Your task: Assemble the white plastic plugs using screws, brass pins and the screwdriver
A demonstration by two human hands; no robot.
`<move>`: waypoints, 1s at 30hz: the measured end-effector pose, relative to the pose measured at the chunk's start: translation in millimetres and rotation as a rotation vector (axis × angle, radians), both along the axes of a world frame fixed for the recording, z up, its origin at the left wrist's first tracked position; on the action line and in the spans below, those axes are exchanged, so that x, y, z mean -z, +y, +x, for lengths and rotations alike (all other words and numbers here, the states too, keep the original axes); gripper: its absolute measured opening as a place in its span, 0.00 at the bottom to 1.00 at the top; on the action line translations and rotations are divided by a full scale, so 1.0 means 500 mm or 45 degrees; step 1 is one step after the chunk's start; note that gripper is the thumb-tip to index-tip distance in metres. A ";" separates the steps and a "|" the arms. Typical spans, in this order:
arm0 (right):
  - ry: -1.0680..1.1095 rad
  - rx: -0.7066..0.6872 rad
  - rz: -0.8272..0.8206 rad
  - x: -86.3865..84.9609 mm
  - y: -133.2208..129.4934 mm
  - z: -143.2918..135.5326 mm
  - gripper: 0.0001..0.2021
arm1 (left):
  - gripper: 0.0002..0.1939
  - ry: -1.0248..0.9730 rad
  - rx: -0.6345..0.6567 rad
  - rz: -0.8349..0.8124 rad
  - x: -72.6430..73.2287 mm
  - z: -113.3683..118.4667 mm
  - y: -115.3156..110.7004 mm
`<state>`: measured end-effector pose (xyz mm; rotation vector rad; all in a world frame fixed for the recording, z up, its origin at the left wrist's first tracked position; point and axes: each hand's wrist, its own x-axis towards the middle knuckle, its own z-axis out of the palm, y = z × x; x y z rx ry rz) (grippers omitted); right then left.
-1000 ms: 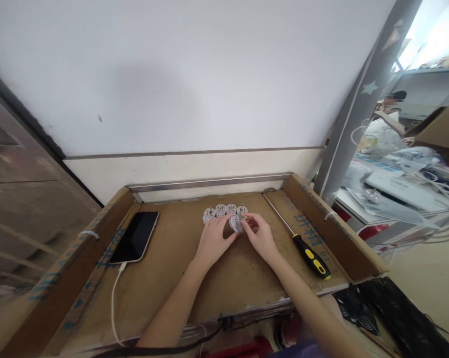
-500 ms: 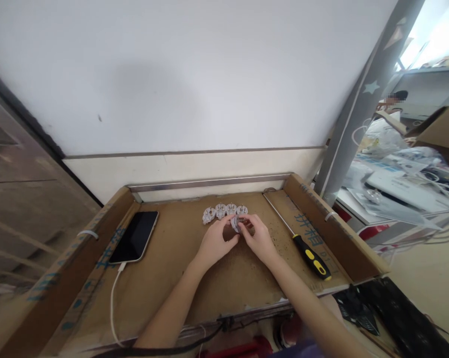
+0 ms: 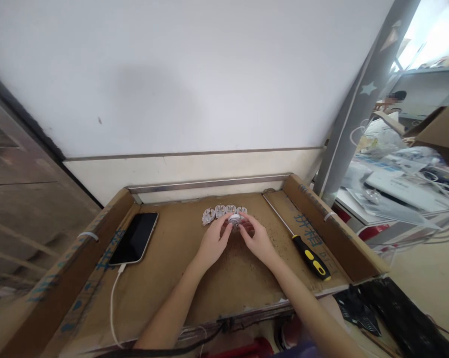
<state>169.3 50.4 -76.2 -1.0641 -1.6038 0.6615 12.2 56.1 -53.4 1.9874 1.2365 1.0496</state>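
Note:
Between my two hands is a small clear plastic plug [image 3: 234, 219] with metal pins, its pins pointing down towards me. My left hand [image 3: 214, 242] grips it from the left with thumb and fingers. From the other side, my right hand [image 3: 258, 239] holds its right edge, the fingers curled. Just beyond my fingertips, several similar clear plugs stand in a row with pins up, among them the leftmost plug [image 3: 209, 216] and a neighbouring plug [image 3: 220, 211]. My hands partly cover the right end of that row.
A screwdriver [image 3: 311, 257] with a black and yellow handle lies to the right. A phone [image 3: 134, 238] on a white cable [image 3: 113, 303] lies at the left. Cardboard sides [image 3: 330, 231] edge the tray. Beyond, a cluttered table [image 3: 396, 184] and a person [image 3: 390, 101].
The plug in my hands has been turned, so its flat pale face is up and its pins point down. Both hands stay in nearly the same place.

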 end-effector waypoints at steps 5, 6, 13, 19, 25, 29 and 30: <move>0.049 -0.037 -0.082 -0.001 0.000 0.000 0.17 | 0.19 0.007 0.018 0.010 0.000 0.001 0.003; 0.058 -0.040 -0.095 -0.002 -0.001 -0.001 0.17 | 0.19 -0.002 0.015 0.000 -0.001 0.002 0.005; 0.081 -0.038 -0.151 -0.012 -0.005 -0.001 0.16 | 0.16 -0.082 0.032 -0.079 -0.012 0.004 0.001; 0.057 0.014 -0.168 -0.012 -0.007 0.000 0.16 | 0.17 -0.088 0.030 -0.116 -0.015 0.006 -0.003; 0.041 0.016 -0.168 -0.016 -0.007 -0.002 0.15 | 0.17 -0.093 0.051 -0.159 -0.017 0.007 -0.003; 0.038 0.022 -0.172 -0.017 -0.007 -0.002 0.16 | 0.17 -0.128 0.049 -0.167 -0.015 0.006 -0.003; 0.038 0.012 -0.173 -0.017 -0.007 -0.002 0.16 | 0.17 -0.124 0.046 -0.167 -0.015 0.006 -0.003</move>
